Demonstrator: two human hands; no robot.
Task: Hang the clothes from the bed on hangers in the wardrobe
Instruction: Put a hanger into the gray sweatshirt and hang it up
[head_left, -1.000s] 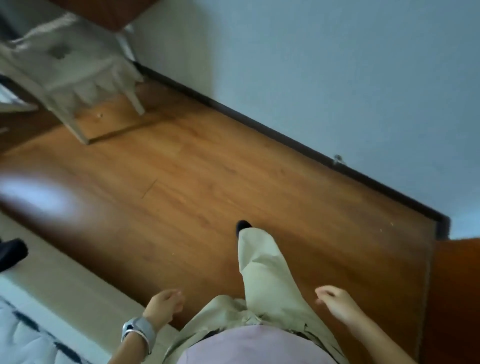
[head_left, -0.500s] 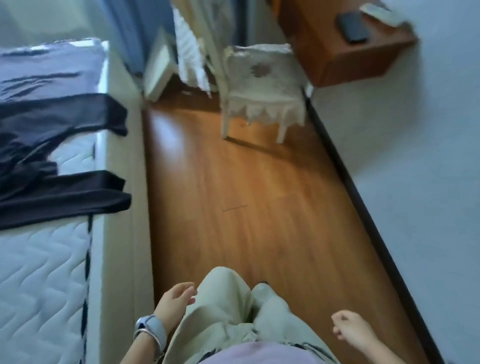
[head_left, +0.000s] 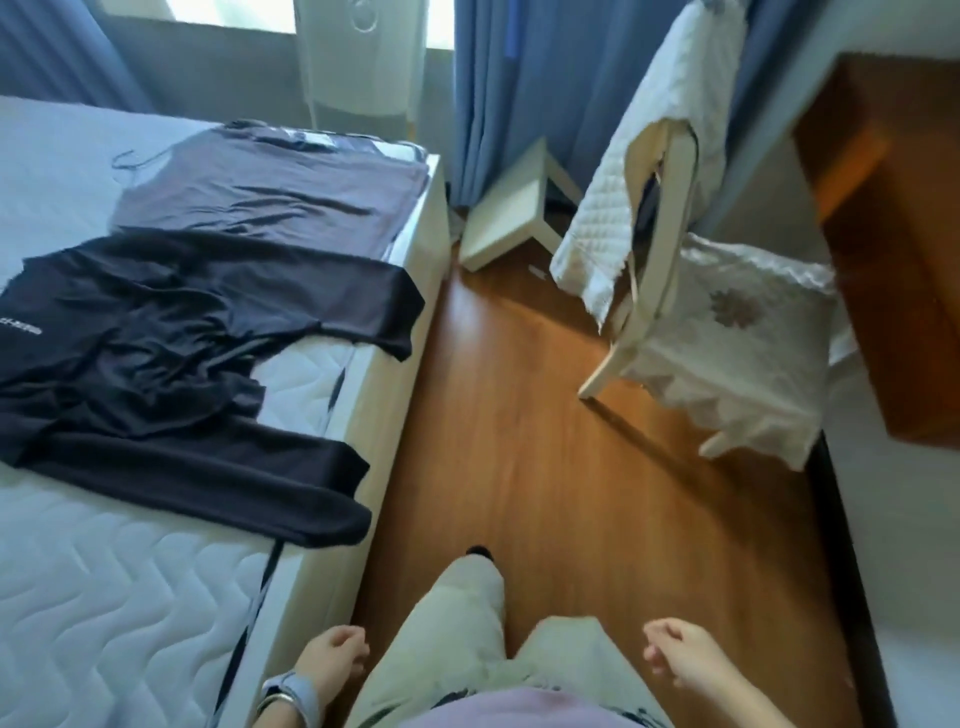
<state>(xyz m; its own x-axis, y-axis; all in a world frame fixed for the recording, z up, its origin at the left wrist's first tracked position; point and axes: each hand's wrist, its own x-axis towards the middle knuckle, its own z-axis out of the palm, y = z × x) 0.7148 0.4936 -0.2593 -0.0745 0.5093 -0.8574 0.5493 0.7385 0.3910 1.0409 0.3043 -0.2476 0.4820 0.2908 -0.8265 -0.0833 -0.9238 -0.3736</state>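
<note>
On the left, a white quilted mattress forms the bed. A black long-sleeved garment lies spread across it, its sleeves reaching the bed's right edge. Beyond it lies a flat grey shirt. My left hand, with a watch on the wrist, hangs low beside the bed's edge with loosely curled fingers and nothing in it. My right hand hangs at the bottom right over the floor, fingers loosely curled and also holding nothing. No wardrobe or hanger is in view.
A wooden floor runs between the bed and the wall. A white chair with a quilted cover stands at the right, beside a brown wooden desk. Blue curtains, a small white stool and a white appliance stand at the far end.
My view has swung left from the floor and wall to the bed with the clothes. I have stepped forward along the bed; both hands stay low and hold nothing.
</note>
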